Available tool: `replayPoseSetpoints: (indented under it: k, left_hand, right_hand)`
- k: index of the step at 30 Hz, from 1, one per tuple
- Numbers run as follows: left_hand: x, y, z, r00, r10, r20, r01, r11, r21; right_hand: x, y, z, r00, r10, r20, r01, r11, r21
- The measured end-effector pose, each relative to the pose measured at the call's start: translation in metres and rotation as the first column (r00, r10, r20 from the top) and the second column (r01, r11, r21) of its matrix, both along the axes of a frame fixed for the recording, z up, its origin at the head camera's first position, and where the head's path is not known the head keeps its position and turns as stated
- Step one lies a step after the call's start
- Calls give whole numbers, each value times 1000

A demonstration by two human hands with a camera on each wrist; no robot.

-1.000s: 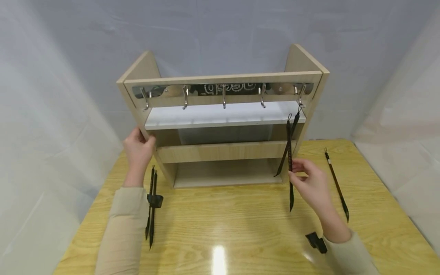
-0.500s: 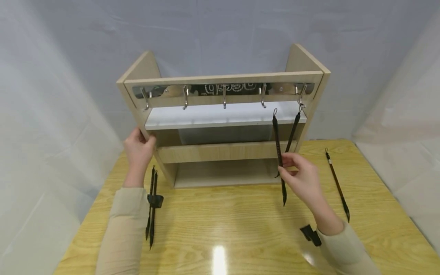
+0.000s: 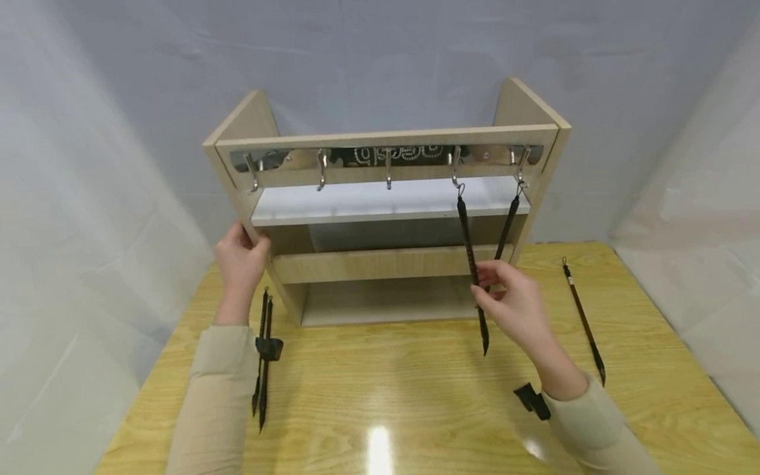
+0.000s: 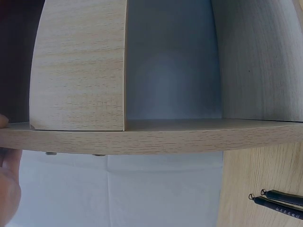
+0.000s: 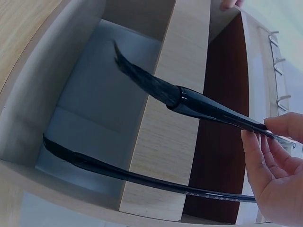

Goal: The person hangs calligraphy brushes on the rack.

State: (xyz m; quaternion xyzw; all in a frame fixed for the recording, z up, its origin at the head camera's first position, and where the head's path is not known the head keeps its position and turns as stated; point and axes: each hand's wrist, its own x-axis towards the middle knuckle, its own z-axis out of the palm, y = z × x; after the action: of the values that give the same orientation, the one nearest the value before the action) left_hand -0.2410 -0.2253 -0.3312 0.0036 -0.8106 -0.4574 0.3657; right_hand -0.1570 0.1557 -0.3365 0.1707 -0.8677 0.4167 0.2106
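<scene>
Fingers (image 5: 253,156) of the right hand (image 3: 515,302) pinch a dark brush (image 3: 468,241), its loop at the fourth hook (image 3: 456,166) from the left; I can't tell whether it's caught. The left hand (image 3: 240,260) grips the side of the wooden rack (image 3: 374,264). My right wrist view alone details the curved bristles (image 5: 149,86); the left, a lying brush's lettering (image 4: 288,212). Pale sheeting (image 3: 380,66) surrounds the yellow worktop (image 3: 380,376). I count five hooks, two black rests (image 3: 270,349), five brushes: one held, one hanging, three lying.

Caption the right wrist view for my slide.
A right hand pinches a dark brush in front of the wooden rack, a second brush hanging nearby.
</scene>
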Motion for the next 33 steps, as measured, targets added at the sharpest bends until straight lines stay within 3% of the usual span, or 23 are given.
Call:
replayPoseSetpoints:
  k: [23,33]
  left_hand:
    - [1,1,0,1000,-10,-22,9,1000,-11]
    - [2,0,0,1000,4,-9,-4,1000,-21]
  right_hand:
    - [-7,-5,5,1000,-4,25,4,1000,8]
    - [-13,-7,3,996,11,85,-7,999,-45]
